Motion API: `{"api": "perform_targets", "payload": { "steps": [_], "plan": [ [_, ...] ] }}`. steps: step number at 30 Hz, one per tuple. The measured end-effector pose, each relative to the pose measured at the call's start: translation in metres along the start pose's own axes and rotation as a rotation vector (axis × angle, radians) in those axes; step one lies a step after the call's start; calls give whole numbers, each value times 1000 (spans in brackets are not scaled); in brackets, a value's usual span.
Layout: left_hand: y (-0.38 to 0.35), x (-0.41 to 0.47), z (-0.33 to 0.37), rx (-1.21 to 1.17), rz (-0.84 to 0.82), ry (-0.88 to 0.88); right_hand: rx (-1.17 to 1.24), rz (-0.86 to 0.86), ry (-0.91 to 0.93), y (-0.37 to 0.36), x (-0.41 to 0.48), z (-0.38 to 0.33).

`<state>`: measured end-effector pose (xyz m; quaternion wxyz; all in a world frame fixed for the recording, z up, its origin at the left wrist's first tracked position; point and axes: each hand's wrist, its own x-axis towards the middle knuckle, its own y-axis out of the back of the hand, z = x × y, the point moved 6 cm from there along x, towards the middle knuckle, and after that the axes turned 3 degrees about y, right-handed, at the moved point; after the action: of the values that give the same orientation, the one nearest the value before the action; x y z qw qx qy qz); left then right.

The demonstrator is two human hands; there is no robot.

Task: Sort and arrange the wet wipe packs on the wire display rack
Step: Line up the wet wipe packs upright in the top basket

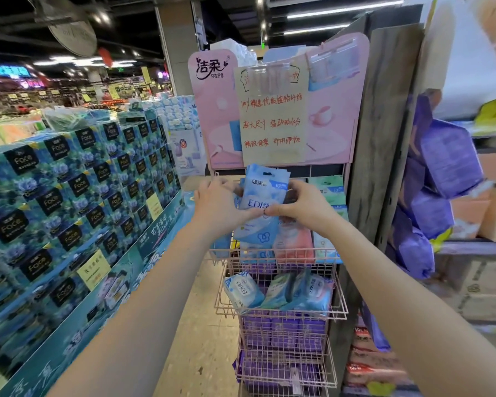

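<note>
While both hands are raised before the pink wire display rack (338, 293), they hold between them a pale blue plastic wet wipe pack (258, 196) printed "EDI". More blue packs are fanned behind it, though how many cannot be told. The left hand (218, 204) grips its left edge and the right hand (301, 204) its right edge, fingers (295, 187) curled round it and thumbs nearly meeting on its front. Below, the middle basket carries three loose packs: one pale blue pack (242, 290), one green pack (278, 290) and one deeper blue pack (312, 293). One pink pack (294, 242) stands in the top tier.

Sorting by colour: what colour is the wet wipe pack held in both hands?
The flat wet wipe pack is light blue with white patches; head view.
</note>
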<state>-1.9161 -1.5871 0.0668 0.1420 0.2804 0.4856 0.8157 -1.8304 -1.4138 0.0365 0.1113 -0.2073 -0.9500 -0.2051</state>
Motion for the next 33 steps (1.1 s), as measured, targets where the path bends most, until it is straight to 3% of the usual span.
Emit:
{"api": "perform_targets", "payload": {
  "steps": [13,18,28,33],
  "plan": [
    [-24,16,-34,257,-144,25,-451,-126,12,-29,17,4],
    [-29,17,-35,281,-101,3,-367,-91,-6,-25,13,2],
    [-27,18,-37,233,-53,-37,-585,-21,0,-29,8,3],
    [-15,8,-26,166,77,-84,-460,109,-12,-24,-12,4]
  ]
}}
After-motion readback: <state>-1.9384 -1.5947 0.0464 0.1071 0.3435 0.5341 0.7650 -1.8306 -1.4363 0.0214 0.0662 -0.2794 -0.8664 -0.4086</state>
